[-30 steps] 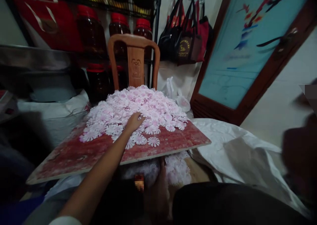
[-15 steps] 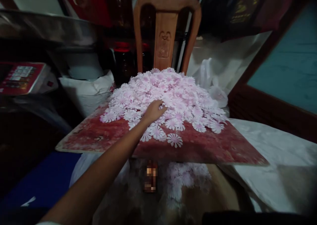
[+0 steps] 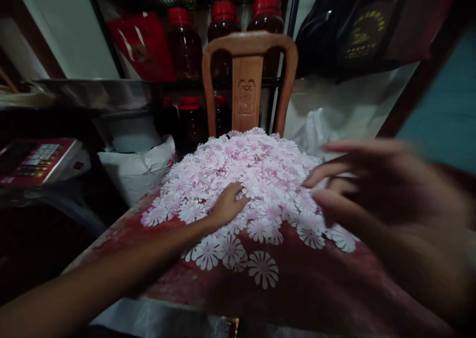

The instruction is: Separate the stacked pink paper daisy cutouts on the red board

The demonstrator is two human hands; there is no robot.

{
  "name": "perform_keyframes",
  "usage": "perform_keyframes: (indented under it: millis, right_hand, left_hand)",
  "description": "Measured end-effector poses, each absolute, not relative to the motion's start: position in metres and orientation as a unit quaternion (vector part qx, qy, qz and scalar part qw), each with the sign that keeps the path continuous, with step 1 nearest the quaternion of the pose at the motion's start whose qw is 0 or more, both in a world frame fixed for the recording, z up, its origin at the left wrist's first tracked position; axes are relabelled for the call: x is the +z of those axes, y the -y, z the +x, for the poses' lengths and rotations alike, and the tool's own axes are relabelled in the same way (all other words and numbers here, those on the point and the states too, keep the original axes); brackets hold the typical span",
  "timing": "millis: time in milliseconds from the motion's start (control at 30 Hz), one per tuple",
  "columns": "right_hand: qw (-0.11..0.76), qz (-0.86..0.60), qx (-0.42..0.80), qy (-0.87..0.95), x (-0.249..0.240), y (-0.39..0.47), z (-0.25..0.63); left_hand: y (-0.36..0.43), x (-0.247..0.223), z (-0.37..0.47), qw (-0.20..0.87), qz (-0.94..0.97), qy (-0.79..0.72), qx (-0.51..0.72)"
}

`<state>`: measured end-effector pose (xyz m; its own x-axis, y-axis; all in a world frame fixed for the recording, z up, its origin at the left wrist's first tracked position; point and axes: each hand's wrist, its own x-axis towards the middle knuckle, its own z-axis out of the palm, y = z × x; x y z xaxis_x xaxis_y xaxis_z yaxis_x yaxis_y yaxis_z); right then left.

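A heap of pale pink and white flower-shaped pieces (image 3: 256, 164) covers the back of a red board (image 3: 297, 273). My left hand (image 3: 228, 203) rests at the front of the heap, fingers bent in among the pieces; what its fingertips hold, if anything, is hidden. Large and blurred, my right hand (image 3: 357, 184) is raised above the right side of the board, its fingers apart and curved, with nothing plainly held. One loose flower piece (image 3: 263, 269) lies nearest the board's front, apart from the heap.
Behind the heap stands a carved wooden chair back (image 3: 247, 87). Red-lidded jars (image 3: 186, 45) line a shelf beyond it. A white sack (image 3: 139, 169) and a red scale (image 3: 35, 160) are on the left; a clear plastic bag (image 3: 315, 132) sits at the right.
My right hand has come into view from the right. The view has tilted upward, showing more of the jars. My left hand stays at the front of the heap.
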<state>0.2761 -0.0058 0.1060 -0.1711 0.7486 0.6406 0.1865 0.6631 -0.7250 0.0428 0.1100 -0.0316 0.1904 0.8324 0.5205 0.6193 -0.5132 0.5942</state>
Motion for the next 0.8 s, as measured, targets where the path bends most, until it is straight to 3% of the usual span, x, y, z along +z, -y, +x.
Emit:
perform_keyframes:
  millis: [167, 433, 800]
  right_hand:
    - [0.469, -0.418, 0.330, 0.705, 0.052, -0.066, 0.261]
    - [0.479, -0.391, 0.298, 0.727, -0.020, -0.121, 0.225]
    - [0.507, -0.361, 0.383, 0.683, -0.027, -0.121, 0.232]
  left_hand:
    - [-0.108, -0.028, 0.044, 0.109, 0.782, -0.454, 0.412]
    - [-0.108, -0.025, 0.044, 0.099, 0.785, -0.452, 0.412]
    - [-0.112, -0.027, 0.037, 0.159, 0.782, -0.395, 0.455]
